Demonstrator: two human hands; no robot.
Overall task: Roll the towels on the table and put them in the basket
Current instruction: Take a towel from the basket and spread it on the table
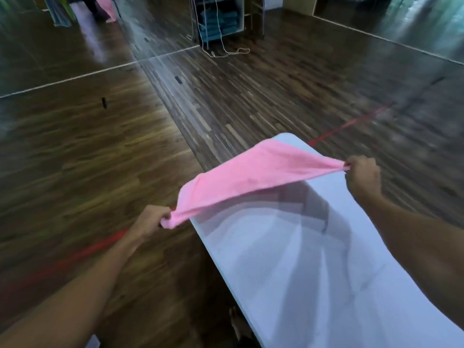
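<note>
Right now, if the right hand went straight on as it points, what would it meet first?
Probably only the pink towel the right hand grips; beyond, the way looks free over the floor, depth unclear.

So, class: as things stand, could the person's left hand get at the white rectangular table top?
Probably yes. The left hand grips one end of the pink cloth towel just beside the left edge of the white rectangular table top. Nothing stands between them, though the hand would bring the towel along.
</note>
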